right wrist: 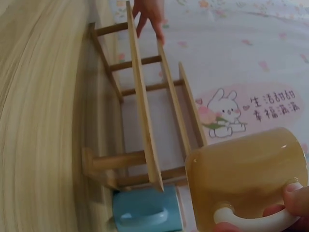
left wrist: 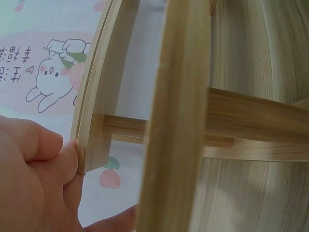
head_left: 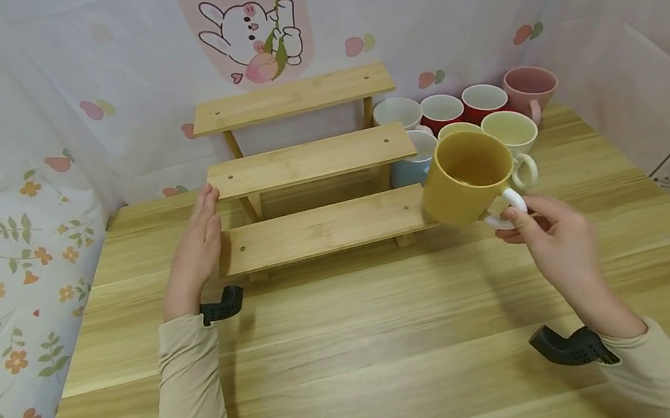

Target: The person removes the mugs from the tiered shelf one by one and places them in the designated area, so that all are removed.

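Note:
A yellow mug (head_left: 448, 193) with a white handle (right wrist: 251, 223) hangs above the table, just off the right end of the bottom step of a three-tier wooden rack (head_left: 314, 161). My right hand (head_left: 561, 245) pinches that handle between thumb and fingers; the mug's mouth tips toward the head camera. On the opposite side, my left hand (head_left: 196, 251) has its fingers straight along the rack's left end, fingertips at the middle step. In the left wrist view, the fingers (left wrist: 70, 154) meet the end of a plank (left wrist: 99, 121). All three steps are bare.
Behind the yellow mug several mugs stand grouped: a blue mug (right wrist: 145, 210) beside the rack, a pale yellow mug (head_left: 511, 131), red mugs with white insides and a pink mug (head_left: 530, 87) at the back right. A patterned cloth (head_left: 133, 73) hangs behind the wooden table (head_left: 361, 367).

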The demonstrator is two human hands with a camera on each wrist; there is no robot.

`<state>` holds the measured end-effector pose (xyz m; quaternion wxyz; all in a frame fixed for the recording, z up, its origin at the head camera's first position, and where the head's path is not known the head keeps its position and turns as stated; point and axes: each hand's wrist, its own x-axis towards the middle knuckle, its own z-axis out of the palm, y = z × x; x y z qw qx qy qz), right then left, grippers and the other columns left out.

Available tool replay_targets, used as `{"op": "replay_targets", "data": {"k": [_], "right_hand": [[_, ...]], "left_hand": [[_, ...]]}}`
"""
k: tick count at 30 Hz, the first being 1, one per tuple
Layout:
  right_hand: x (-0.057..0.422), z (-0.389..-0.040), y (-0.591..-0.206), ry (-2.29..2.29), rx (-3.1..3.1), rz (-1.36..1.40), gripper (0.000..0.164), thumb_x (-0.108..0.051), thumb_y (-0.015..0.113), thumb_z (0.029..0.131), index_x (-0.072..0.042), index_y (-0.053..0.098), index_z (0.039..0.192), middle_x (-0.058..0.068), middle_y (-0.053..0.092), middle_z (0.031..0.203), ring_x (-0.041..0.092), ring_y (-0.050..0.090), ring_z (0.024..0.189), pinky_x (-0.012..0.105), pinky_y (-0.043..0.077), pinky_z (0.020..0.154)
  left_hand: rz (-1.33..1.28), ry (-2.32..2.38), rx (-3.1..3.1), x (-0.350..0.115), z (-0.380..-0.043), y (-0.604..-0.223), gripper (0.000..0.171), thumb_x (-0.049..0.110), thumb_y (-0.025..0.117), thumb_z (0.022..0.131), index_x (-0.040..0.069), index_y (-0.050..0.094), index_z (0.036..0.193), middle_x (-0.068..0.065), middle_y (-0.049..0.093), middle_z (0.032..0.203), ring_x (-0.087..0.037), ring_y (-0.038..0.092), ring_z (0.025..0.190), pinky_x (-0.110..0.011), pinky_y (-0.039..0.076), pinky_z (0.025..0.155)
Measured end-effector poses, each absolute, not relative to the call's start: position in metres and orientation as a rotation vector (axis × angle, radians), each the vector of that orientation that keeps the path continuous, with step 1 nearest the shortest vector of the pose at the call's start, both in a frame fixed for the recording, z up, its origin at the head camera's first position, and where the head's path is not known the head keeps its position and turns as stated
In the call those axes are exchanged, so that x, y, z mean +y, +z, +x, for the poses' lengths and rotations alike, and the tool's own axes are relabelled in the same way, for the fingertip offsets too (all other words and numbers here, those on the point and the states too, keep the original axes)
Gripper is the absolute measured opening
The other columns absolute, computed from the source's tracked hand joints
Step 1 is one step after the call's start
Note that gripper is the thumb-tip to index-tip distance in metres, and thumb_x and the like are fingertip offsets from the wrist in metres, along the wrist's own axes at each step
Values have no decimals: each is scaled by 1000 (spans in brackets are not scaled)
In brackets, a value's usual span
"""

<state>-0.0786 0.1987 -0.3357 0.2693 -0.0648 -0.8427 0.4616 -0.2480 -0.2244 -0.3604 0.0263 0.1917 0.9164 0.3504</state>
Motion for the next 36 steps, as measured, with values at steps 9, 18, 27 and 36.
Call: {"op": "replay_targets", "data": {"k": [9, 18, 27, 36], "right_hand": [[213, -75, -338, 1183, -2310, -347, 18, -5, 64, 90, 9, 68, 102, -22, 58, 85, -12, 62, 60, 10, 53, 59], [227, -89, -364, 1191, -2397, -425, 25, -10, 61, 93, 10, 66, 107, -4, 64, 89, -14, 59, 56, 10, 52, 56], [232, -99, -378, 1181, -2445, -417, 27, -11, 59, 95, 11, 66, 109, 31, 63, 108, -19, 54, 56, 8, 51, 55], [236, -109, -388, 1135, -2472, -421, 27, -11, 58, 95, 12, 66, 106, 33, 63, 106, -22, 51, 54, 6, 49, 52]], "left_hand": [[606, 1081, 2846, -225, -250, -363, 53, 28, 16, 107, 5, 11, 154, -6, 2, 162, -26, 2, 149, -51, 9, 119], [595, 1089, 2846, -225, -249, -362, 52, 28, 16, 107, 7, 11, 154, -4, 2, 162, -27, 4, 149, -52, 10, 119], [595, 1093, 2852, -226, -250, -363, 52, 28, 17, 107, 7, 11, 154, -4, 2, 162, -25, 4, 149, -51, 10, 119], [586, 1076, 2850, -226, -250, -362, 52, 27, 18, 107, 8, 11, 154, -4, 3, 162, -24, 4, 149, -51, 11, 119]]}}
